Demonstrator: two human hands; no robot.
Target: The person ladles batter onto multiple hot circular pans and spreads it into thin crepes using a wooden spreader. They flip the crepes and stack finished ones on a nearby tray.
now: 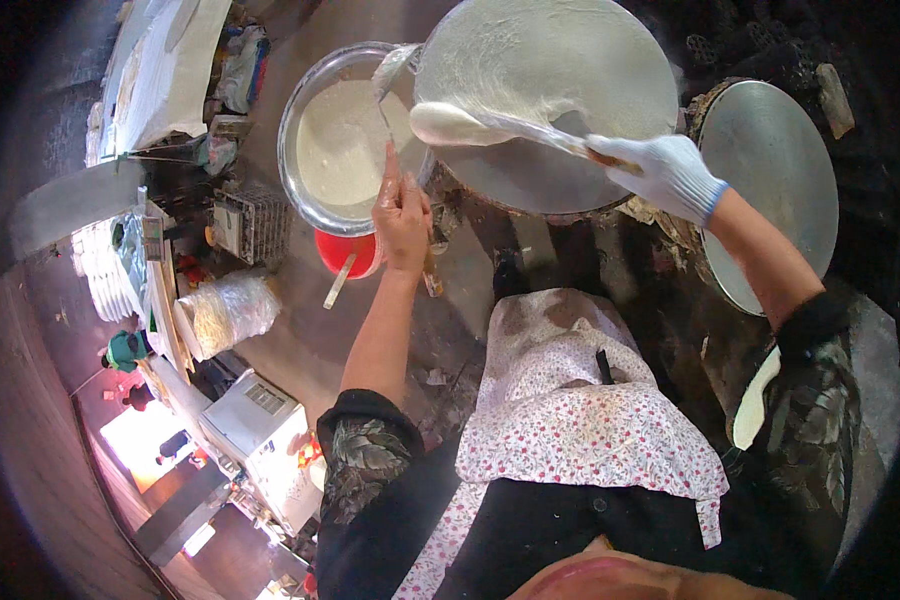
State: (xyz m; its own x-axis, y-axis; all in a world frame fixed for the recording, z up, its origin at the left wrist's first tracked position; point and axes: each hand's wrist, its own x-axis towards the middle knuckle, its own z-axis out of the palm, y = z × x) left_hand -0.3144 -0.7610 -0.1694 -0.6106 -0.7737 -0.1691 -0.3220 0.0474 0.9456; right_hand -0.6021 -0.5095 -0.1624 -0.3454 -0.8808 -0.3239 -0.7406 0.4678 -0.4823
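Note:
My right hand (660,170), in a white knitted glove, is closed round the wooden handle of a batter-coated ladle (455,125). Its rounded head is over the left part of a large round griddle (540,175). White batter (530,60) covers the griddle's far part, while bare metal shows along its near side. My bare left hand (405,225) grips a batter-smeared tool (394,72) with a thin bent metal neck, index finger stretched along it. That tool reaches over a metal basin (292,160) of pale batter, close to the griddle's left edge.
A second round griddle (770,190) stands to the right. Below the basin is a red bucket (342,250) with a light stick in it. Further left are a wire crate (250,222), a plastic-wrapped bundle (232,312) and a white appliance (255,415). People appear far off at left.

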